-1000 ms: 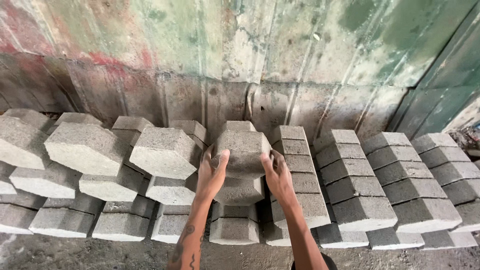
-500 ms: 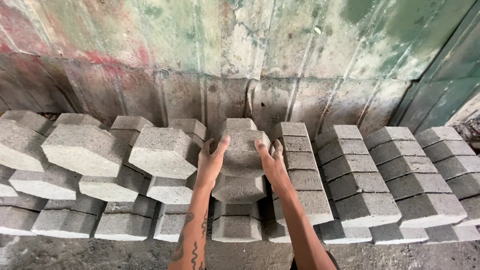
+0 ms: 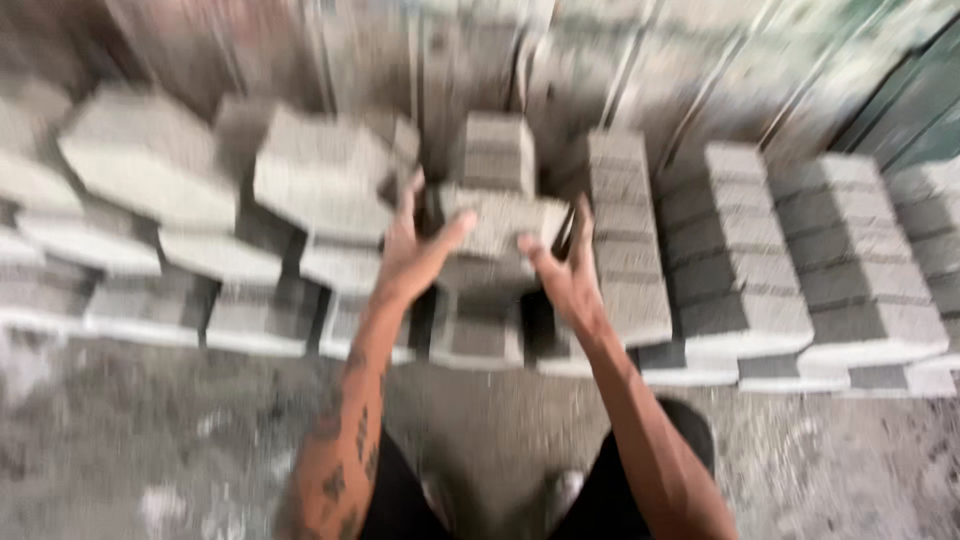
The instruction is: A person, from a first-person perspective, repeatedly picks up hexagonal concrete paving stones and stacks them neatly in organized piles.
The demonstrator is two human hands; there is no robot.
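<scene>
Grey paving block [image 3: 500, 222], held up between both hands, just above the middle stack [image 3: 478, 320]. Long side lying left to right, from 9 to 3 o'clock. Left hand [image 3: 415, 255] at the 9 o'clock end, thumb across the front, fingers [image 3: 410, 195] wrapped tight on the block. Right hand [image 3: 565, 270] at the 3 o'clock end, fingers gripping the same block. Both hands equally near, one on each end. More blocks leaning at 10 o'clock [image 3: 325, 180], neat rows at 2 o'clock [image 3: 740, 250]. Picture blurry. Floor [image 3: 150, 440] below, rough and grey.
</scene>
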